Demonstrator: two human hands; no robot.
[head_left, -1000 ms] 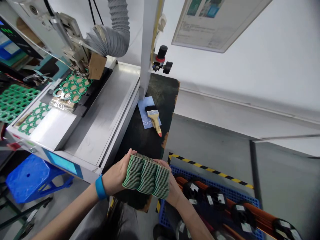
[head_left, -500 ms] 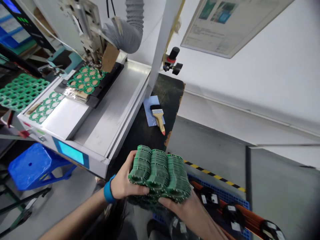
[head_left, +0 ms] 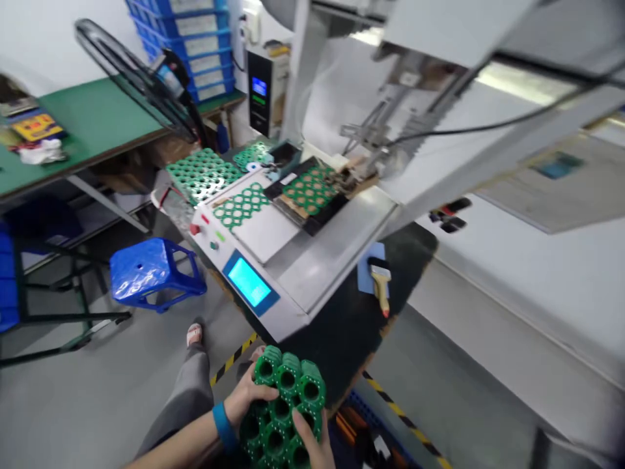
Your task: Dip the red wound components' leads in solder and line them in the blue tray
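Observation:
A thick stack of green circuit boards with rows of round holes is held low in front of me, its top face tilted toward the camera. My left hand, with a blue band at the wrist, grips its left side, thumb across the top board. From the right, my right hand clasps the stack, thumb also on the face; its other fingers are hidden. Beyond stands a white bench machine with a lit screen. One green board rests in its black fixture, another board on its left part.
A brush lies on blue paper on the dark table. More green boards lie left of the machine. A blue stool stands on the floor at left. Blue trays are stacked behind; a bin with orange items sits low right.
My view has swung left, bringing the stool, green bench and blue trays into sight. The held stack has tipped so its holed face shows instead of its layered edges.

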